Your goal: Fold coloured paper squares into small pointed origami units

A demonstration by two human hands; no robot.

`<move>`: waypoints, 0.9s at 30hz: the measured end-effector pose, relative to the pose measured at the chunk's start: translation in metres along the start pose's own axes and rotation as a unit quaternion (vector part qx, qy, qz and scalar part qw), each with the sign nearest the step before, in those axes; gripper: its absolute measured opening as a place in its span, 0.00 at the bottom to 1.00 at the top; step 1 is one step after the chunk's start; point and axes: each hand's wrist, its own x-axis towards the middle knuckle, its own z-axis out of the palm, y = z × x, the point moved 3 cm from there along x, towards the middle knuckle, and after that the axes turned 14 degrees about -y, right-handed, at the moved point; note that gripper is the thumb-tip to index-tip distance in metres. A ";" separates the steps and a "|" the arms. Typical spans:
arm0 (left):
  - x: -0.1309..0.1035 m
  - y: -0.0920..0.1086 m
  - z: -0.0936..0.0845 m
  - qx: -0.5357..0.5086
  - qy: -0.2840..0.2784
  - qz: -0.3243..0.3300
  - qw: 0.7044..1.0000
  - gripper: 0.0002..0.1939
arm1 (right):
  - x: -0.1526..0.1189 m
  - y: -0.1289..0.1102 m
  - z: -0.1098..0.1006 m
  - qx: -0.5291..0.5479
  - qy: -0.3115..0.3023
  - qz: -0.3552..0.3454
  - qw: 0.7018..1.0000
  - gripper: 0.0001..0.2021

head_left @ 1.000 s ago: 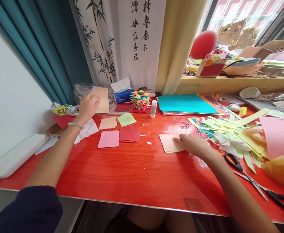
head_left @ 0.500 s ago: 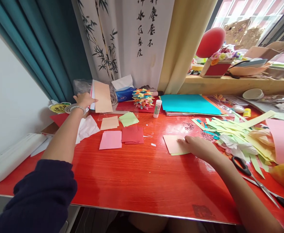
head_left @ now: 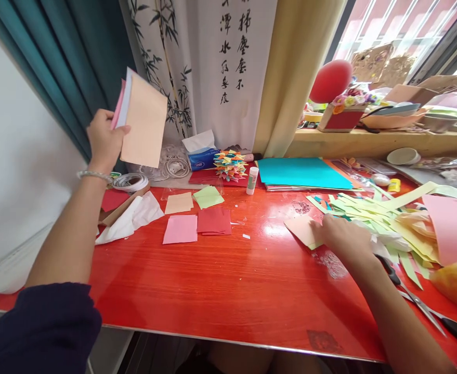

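Note:
My left hand (head_left: 107,137) is raised at the left and grips a stack of coloured paper (head_left: 144,122), peach in front with pale and pink sheets behind. At the right, my right hand (head_left: 343,236) has its fingers closed over the edge of peach and green paper pieces (head_left: 302,228), which sit tilted at the table's surface. Its fingertips are partly hidden. Between the hands lie small piles of paper squares: peach (head_left: 179,203), green (head_left: 208,197), pink (head_left: 180,229) and red (head_left: 214,221). A glue stick (head_left: 252,181) stands upright behind them.
Scissors (head_left: 419,301) and a heap of paper strips (head_left: 380,208) lie at the right. Teal sheets (head_left: 304,173), a spiky folded-paper ball (head_left: 230,165) and a tissue pack (head_left: 203,156) line the back. White crumpled tissue (head_left: 134,218) lies at the left of the red table (head_left: 212,285).
My left hand has lifted the paper stack up and to the left, off the back of the table. My right hand has moved right with the small peach and green pieces, now tilted.

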 end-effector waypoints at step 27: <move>-0.097 0.173 0.032 0.031 -0.357 0.192 0.914 0.17 | -0.023 -0.048 -0.003 0.809 -0.083 -0.379 0.441 0.17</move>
